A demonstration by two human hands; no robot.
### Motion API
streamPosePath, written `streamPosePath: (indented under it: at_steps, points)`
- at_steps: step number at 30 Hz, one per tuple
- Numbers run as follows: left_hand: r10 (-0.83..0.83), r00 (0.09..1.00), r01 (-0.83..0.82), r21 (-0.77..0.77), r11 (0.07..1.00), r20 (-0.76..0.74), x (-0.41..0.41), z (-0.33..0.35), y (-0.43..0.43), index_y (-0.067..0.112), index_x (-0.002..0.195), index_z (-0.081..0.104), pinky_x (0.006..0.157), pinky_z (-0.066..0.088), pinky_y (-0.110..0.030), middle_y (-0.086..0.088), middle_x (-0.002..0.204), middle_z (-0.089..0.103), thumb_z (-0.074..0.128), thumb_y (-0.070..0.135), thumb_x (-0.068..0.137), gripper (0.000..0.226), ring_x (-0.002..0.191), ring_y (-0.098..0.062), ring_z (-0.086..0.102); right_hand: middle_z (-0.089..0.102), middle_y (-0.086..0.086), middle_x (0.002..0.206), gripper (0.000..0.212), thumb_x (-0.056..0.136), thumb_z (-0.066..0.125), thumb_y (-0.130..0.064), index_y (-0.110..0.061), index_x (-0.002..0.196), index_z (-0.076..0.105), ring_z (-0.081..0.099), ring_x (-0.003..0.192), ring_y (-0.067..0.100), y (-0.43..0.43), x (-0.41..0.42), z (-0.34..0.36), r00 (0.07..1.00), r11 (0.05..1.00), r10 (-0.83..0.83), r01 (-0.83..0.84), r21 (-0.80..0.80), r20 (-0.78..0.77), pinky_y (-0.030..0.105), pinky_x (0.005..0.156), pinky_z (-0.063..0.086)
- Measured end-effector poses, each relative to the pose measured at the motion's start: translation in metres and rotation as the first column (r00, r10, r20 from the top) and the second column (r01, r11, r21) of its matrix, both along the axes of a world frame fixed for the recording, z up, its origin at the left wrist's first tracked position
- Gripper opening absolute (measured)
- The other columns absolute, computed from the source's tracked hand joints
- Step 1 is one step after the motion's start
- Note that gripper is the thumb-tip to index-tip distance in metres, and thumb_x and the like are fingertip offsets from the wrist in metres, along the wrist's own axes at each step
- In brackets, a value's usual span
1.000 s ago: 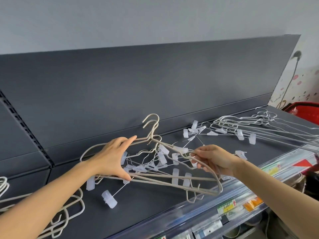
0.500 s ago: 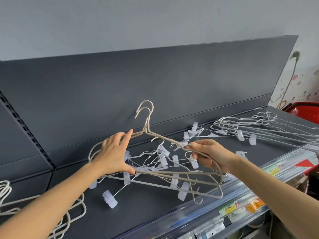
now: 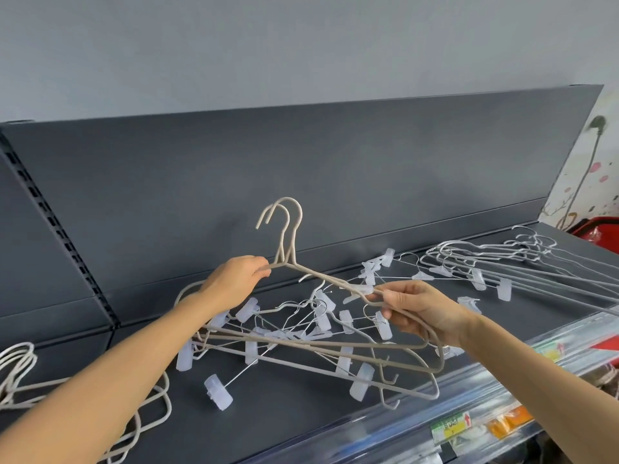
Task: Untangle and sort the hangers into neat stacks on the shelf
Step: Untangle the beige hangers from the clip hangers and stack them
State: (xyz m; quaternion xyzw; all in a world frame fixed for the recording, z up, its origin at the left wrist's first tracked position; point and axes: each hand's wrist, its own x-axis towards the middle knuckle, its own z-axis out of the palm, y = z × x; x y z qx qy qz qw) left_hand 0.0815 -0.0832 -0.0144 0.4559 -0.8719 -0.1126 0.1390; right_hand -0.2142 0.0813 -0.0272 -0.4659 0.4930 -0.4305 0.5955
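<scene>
Two beige hangers (image 3: 288,229) are held together, hooks upright, raised above the dark shelf (image 3: 301,426). My left hand (image 3: 234,279) grips their left shoulder just below the necks. My right hand (image 3: 422,309) pinches their right shoulder bar. Under them hangs and lies a tangle of wire clip hangers (image 3: 301,329) with translucent clips, some caught on the beige bars. A stack of beige hangers (image 3: 20,373) lies at the far left. A row of white and clip hangers (image 3: 485,259) lies at the right of the shelf.
The shelf has a tall dark back panel (image 3: 301,182) and a clear price rail (image 3: 469,420) along its front edge. A red basket (image 3: 599,236) stands beyond the right end. A loose clip (image 3: 217,396) lies on the shelf in front.
Both hands have lifted the two beige hangers higher, hooks rising. My left hand has closed on the shoulder near the necks. Some tangled clip hangers came up with them.
</scene>
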Motion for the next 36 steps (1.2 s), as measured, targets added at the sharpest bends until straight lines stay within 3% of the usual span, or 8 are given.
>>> streamPosePath:
  at_steps: [3,6,16,22,27,32,34,36]
  points:
    - [-0.047,0.999,0.048,-0.062,0.997,0.019,0.003,0.007,0.002,0.016,0.101,0.064,0.075,0.049,-0.041,0.000,0.084,0.059,0.048,0.032,0.098,0.024,0.079,-0.023,0.057,0.071,0.015,0.091,0.048,0.084,0.054,-0.040,0.001,0.109,0.061,0.063,0.077,0.022,-0.009,-0.002,0.009,0.999,0.996,-0.030,0.034,0.082,-0.042,0.030,0.072,0.052]
    - [-0.085,0.995,0.089,-0.100,0.991,0.047,0.003,0.019,0.006,0.024,0.113,0.064,0.078,0.049,-0.038,0.002,0.092,0.061,0.045,0.034,0.099,0.026,0.085,-0.021,0.058,0.070,0.018,0.100,0.042,0.089,0.053,-0.033,0.001,0.112,0.060,0.066,0.092,0.028,-0.023,0.003,0.017,0.998,0.994,-0.031,0.037,0.100,-0.061,0.042,0.095,0.048]
    - [-0.070,0.995,0.079,-0.122,0.989,0.073,0.014,0.032,0.018,0.027,0.124,0.060,0.079,0.048,-0.037,0.004,0.091,0.058,0.043,0.032,0.100,0.030,0.086,-0.018,0.056,0.067,0.014,0.115,0.034,0.089,0.048,0.003,-0.013,0.116,0.062,0.063,0.108,0.029,-0.054,0.030,0.034,0.950,0.995,-0.097,0.088,0.043,0.298,0.044,0.099,0.045]
    - [-0.031,0.997,0.040,-0.126,0.991,0.067,0.018,0.031,0.025,0.027,0.125,0.060,0.080,0.047,-0.034,0.009,0.091,0.056,0.044,0.033,0.099,0.031,0.088,-0.016,0.055,0.063,0.001,0.122,0.045,0.088,0.045,0.014,-0.016,0.115,0.065,0.065,0.105,0.020,-0.070,0.037,0.035,0.963,0.989,0.080,-0.109,-0.101,-0.259,0.033,0.091,0.053]
    - [0.001,0.998,0.007,-0.140,0.990,0.062,0.027,0.032,0.030,0.026,0.120,0.062,0.076,0.048,-0.034,0.006,0.089,0.057,0.044,0.034,0.099,0.029,0.083,-0.017,0.055,0.072,-0.014,0.085,0.024,0.083,0.066,-0.004,-0.023,0.094,0.075,0.064,0.072,-0.008,-0.078,0.039,0.035,0.602,0.933,0.042,-0.310,-0.184,-0.797,0.019,0.077,0.049]
    - [0.033,0.999,-0.031,-0.113,0.993,0.019,0.040,0.026,0.032,0.026,0.117,0.064,0.075,0.046,-0.032,0.010,0.084,0.055,0.046,0.033,0.098,0.027,0.083,-0.015,0.054,0.062,-0.013,0.069,0.025,0.091,0.057,-0.023,-0.030,0.072,0.073,0.058,0.068,0.010,-0.078,0.031,0.032,0.458,0.910,-0.240,-0.202,-0.363,-0.856,0.025,0.066,0.042]
    - [0.036,0.999,-0.037,-0.114,0.993,-0.010,0.044,0.026,0.033,0.027,0.117,0.065,0.073,0.044,-0.030,0.012,0.081,0.054,0.048,0.032,0.098,0.026,0.081,-0.014,0.054,0.063,-0.021,0.077,0.027,0.090,0.052,-0.032,-0.043,0.070,0.067,0.057,0.064,0.009,-0.084,0.022,0.024,0.500,0.884,-0.372,-0.066,-0.463,-0.782,0.051,0.082,0.048]
    - [0.034,0.999,-0.036,-0.098,0.995,-0.029,0.049,0.026,0.034,0.028,0.117,0.065,0.075,0.047,-0.032,0.010,0.084,0.057,0.049,0.031,0.097,0.026,0.083,-0.014,0.055,0.064,-0.023,0.083,0.029,0.091,0.050,-0.030,-0.046,0.073,0.064,0.054,0.063,0.004,-0.089,0.015,0.016,0.518,0.858,-0.433,-0.014,-0.513,-0.738,0.061,0.082,0.046]
